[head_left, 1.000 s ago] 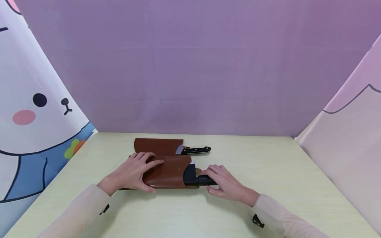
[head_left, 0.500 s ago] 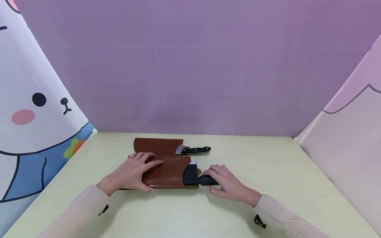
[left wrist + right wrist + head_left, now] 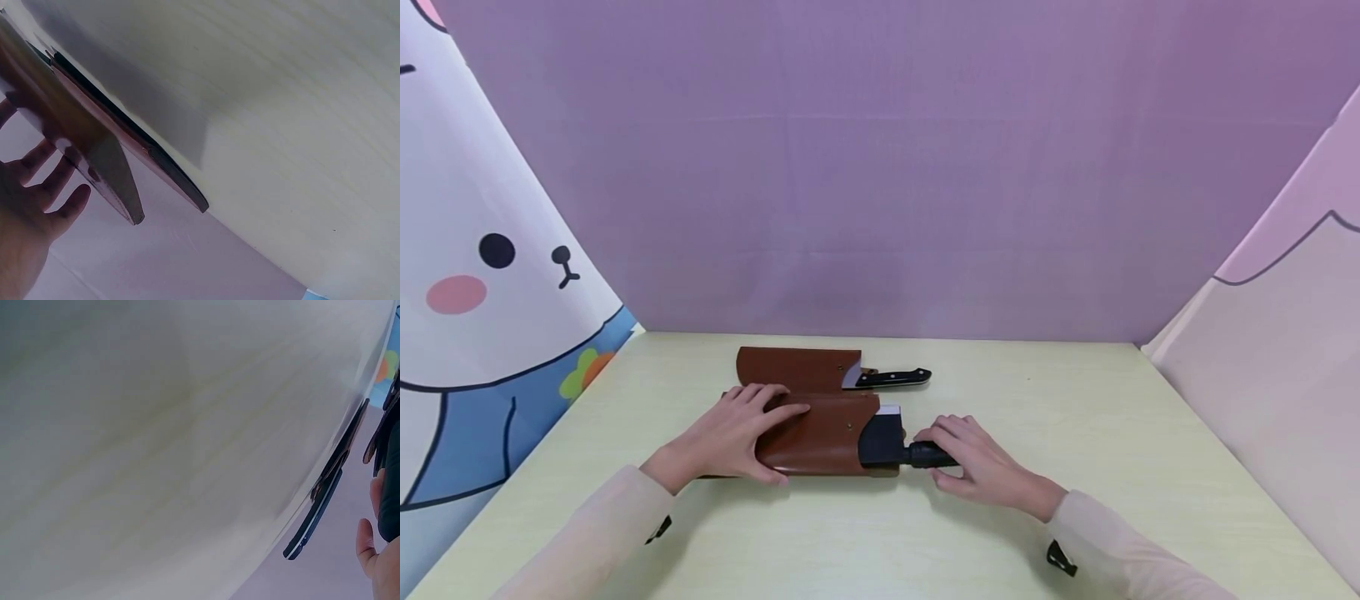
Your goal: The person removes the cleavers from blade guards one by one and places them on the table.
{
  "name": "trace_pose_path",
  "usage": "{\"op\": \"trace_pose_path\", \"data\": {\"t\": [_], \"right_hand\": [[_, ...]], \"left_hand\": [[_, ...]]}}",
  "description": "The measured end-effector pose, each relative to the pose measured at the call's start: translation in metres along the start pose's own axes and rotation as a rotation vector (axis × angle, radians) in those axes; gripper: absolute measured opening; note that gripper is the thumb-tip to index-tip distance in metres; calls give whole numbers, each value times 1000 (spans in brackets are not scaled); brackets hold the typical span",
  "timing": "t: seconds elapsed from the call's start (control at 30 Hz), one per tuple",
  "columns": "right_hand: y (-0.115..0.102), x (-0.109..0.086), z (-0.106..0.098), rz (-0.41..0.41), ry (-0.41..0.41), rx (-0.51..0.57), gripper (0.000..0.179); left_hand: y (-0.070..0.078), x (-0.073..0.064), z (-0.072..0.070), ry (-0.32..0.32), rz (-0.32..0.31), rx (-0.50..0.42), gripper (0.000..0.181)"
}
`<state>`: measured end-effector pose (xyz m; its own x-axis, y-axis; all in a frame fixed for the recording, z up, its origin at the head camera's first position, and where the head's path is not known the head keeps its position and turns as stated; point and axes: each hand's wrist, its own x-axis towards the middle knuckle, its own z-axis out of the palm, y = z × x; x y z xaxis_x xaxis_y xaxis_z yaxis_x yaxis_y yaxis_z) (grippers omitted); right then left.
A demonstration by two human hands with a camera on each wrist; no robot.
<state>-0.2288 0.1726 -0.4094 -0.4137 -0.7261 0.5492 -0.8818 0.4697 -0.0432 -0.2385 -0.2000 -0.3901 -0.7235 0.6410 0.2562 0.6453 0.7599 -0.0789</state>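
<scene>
A brown leather knife sheath lies flat on the table, a black cleaver partly inside it. The blade's pale strip and dark face show at the sheath's right mouth; the rest of the blade is hidden. My left hand holds the sheath's left part, thumb at the near edge and fingers spread over the top. In the left wrist view, fingertips touch the sheath. My right hand grips the cleaver's black handle, with fingers over it and the thumb on the near side.
Just behind lies a second brown sheath. A knife sits in it, its black riveted handle pointing right. The pale wooden table extends to a purple backdrop. Printed cloth panels stand at the sides.
My right hand has moved slightly right, drawing the cleaver a little out of the sheath, so more dark blade shows. My left hand and the sheath have stayed almost still.
</scene>
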Motion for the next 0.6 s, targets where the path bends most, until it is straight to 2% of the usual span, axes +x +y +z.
{"op": "trace_pose_path", "data": {"t": [0.6], "right_hand": [[3,-7,-5,-7,2,-10,39]], "left_hand": [[-3,-4,1,1,-4,-11,94]]}}
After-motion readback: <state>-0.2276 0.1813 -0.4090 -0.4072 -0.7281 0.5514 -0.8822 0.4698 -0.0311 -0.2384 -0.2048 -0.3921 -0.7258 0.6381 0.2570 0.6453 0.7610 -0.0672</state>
